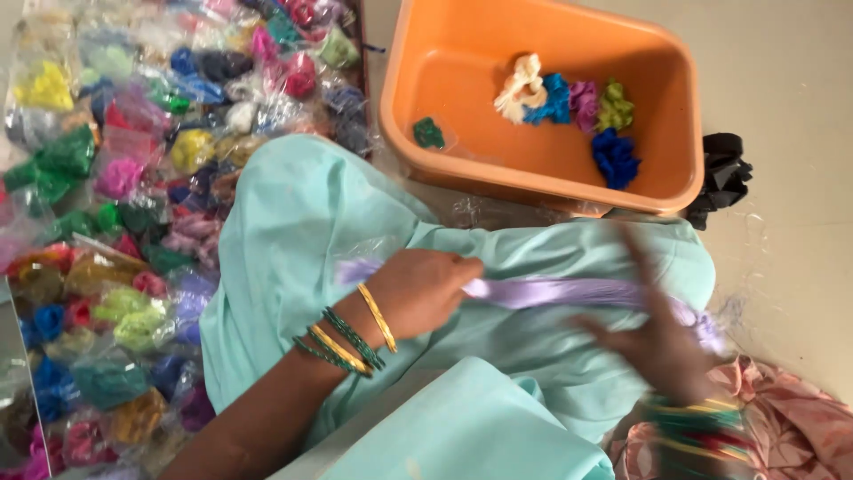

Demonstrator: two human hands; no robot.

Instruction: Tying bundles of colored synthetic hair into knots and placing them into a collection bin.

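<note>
A: In the head view, what do we have in our hands?

B: Our left hand [425, 286] is closed, pinching one end of a lilac ribbon [555, 292] against our lap. The ribbon runs rightward, stretched across the mint-green cloth [306, 222] over our knees, to our right hand [662, 342].

A: And the right hand's grip?

B: It is blurred. It sits at the ribbon's right end with fingers spread, but we cannot tell whether it grips the ribbon or only touches it.

A: What lies around us?

B: Far from us, just beyond the knees, stands an orange plastic tub [462, 53]. Inside it we see a cream bow [522, 87], a blue one, a purple one and a green one clustered together, a darker blue one near them, and a small green one [428, 133] apart on the left. On the left, the floor holds a heap of coloured bows in clear bags [115, 178]. A black fabric piece [724, 173] lies right of the tub, and pink floral cloth [800, 427] lies near right.
</note>
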